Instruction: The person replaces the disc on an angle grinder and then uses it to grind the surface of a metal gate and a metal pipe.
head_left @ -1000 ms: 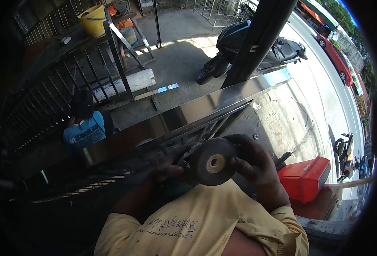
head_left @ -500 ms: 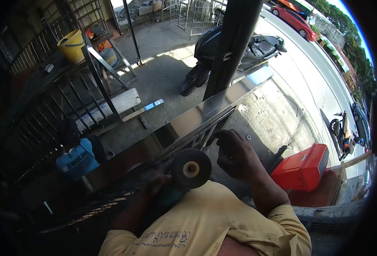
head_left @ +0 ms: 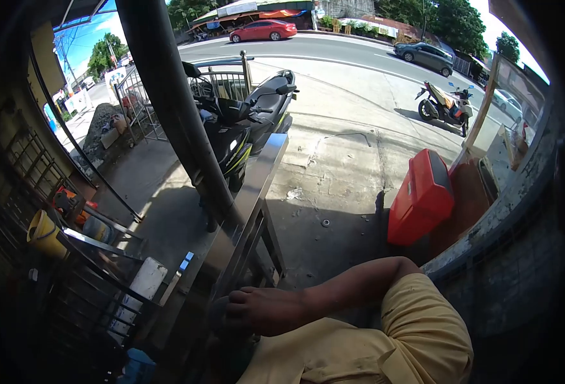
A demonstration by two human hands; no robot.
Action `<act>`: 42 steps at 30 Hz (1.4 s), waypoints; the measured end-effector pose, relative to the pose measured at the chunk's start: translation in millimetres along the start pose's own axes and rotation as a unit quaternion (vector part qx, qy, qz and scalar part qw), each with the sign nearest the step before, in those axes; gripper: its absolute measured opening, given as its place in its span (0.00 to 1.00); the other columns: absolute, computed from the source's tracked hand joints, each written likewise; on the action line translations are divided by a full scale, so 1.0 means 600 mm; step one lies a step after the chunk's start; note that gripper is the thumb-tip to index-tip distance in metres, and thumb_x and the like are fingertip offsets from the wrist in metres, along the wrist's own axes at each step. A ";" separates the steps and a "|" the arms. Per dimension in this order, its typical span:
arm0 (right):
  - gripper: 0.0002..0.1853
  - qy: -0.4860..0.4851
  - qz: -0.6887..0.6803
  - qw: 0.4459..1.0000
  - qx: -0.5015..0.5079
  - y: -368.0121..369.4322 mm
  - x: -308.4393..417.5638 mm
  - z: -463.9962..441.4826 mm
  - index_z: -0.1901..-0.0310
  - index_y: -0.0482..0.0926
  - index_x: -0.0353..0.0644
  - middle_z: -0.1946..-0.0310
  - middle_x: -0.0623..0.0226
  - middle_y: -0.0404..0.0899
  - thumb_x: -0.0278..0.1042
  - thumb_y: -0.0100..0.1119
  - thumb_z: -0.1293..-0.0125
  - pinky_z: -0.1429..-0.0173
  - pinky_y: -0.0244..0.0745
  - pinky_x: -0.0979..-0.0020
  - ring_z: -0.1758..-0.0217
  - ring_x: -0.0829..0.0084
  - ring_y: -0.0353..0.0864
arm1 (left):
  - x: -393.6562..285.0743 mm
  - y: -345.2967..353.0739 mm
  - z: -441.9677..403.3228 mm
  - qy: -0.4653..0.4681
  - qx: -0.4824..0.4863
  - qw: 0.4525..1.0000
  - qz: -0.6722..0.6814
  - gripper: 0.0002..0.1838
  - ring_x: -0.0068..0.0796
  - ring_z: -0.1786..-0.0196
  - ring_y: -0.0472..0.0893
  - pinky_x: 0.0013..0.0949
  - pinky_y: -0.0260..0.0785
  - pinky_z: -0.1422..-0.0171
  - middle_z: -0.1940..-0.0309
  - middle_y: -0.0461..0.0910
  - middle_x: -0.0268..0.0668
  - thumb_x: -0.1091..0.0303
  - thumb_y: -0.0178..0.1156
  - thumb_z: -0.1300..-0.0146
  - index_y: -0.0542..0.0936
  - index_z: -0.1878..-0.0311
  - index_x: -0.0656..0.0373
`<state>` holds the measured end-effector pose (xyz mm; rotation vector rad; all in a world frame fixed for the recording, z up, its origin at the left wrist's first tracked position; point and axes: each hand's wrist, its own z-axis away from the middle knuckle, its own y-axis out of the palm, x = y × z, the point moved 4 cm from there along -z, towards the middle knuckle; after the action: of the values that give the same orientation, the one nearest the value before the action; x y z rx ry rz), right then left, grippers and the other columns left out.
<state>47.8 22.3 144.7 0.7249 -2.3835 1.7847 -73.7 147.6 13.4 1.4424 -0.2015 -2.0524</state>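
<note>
My right hand [head_left: 260, 312] reaches across my body, its fingers curled over the dark round disc [head_left: 218, 313] of an angle grinder. The hand and deep shade cover most of the tool. My left hand does not show; the area below the disc is too dark to make it out. Just ahead of my right hand runs a shiny metal rail [head_left: 266, 166] on a dark frame, slanting away toward a thick dark post [head_left: 167, 96].
A person in a blue shirt [head_left: 138, 367] is low at the left. A red plastic bin [head_left: 421, 197] stands to the right. Beyond the post is a parked dark motorcycle [head_left: 244, 118]. A yellow bucket [head_left: 44, 235] and metal bars [head_left: 81, 301] are at left.
The view has swung toward the street. My right hand has moved from beside the grinder disc onto it. My left hand, dimly visible at the grinder before, is out of sight.
</note>
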 end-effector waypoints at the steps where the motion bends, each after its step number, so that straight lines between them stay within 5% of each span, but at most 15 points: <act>1: 0.27 0.023 -0.018 0.999 0.027 -0.009 -0.004 -0.005 0.44 0.76 0.46 0.47 0.61 0.73 0.38 0.68 0.47 0.40 0.71 0.57 0.43 0.58 0.70 | 0.002 0.003 -0.002 -0.003 0.003 1.000 -0.001 0.49 0.40 0.32 0.73 0.41 0.67 0.28 0.33 0.72 0.46 0.57 0.72 0.50 0.63 0.25 0.62; 18: 0.18 -0.044 0.010 0.999 -0.006 -0.039 -0.034 0.021 0.49 0.81 0.53 0.50 0.63 0.73 0.40 0.66 0.43 0.46 0.72 0.59 0.47 0.60 0.72 | 0.032 0.014 0.033 0.000 0.016 1.000 0.026 0.49 0.41 0.33 0.75 0.42 0.69 0.30 0.34 0.72 0.47 0.57 0.72 0.49 0.62 0.25 0.62; 42: 0.24 0.061 -0.002 0.998 0.017 -0.040 -0.003 0.004 0.50 0.80 0.53 0.52 0.67 0.74 0.34 0.71 0.53 0.44 0.75 0.59 0.49 0.59 0.74 | 0.015 0.006 0.034 0.001 0.052 0.997 0.055 0.47 0.47 0.44 0.83 0.46 0.77 0.37 0.39 0.74 0.54 0.61 0.70 0.44 0.58 0.24 0.62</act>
<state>59.8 15.4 164.9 0.6053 -2.2778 1.8163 -92.5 135.2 15.7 1.4608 -0.3835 -1.9758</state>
